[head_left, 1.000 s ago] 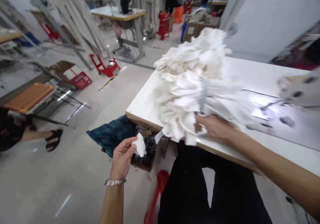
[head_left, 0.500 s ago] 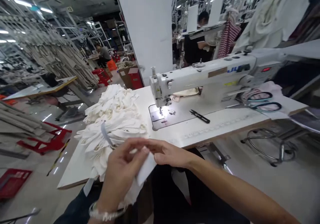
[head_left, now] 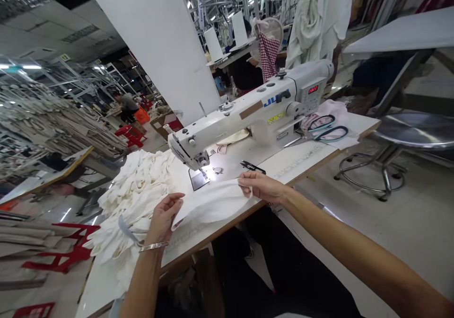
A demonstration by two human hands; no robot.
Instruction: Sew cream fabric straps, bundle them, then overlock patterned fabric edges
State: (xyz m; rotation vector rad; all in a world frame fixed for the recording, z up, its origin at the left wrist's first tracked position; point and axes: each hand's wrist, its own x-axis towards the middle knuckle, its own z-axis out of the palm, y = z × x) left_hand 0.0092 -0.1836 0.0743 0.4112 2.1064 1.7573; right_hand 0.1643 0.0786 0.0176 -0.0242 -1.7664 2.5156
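Note:
A white fabric piece (head_left: 214,204) is stretched between my two hands, just in front of the needle area of a white sewing machine (head_left: 227,124). My left hand (head_left: 166,216) pinches its left end between thumb and fingers. At the other end, my right hand (head_left: 260,188) grips the cloth close to the table's front edge. Black thread snips (head_left: 253,167) lie on the machine bed right behind my right hand. To the left of my left hand spreads a big heap of white fabric pieces (head_left: 138,181).
Scissors with dark and teal handles (head_left: 328,128) rest on pinkish cloth at the table's right. A round metal stool (head_left: 418,131) stands beyond that end. A white pillar (head_left: 156,39) rises behind the machine. Red plastic stools (head_left: 67,249) are on the floor at left.
My hands have moved apart, drawing the white fabric piece out between them and bringing it up over the table before the needle. The camera view has tilted and shifted.

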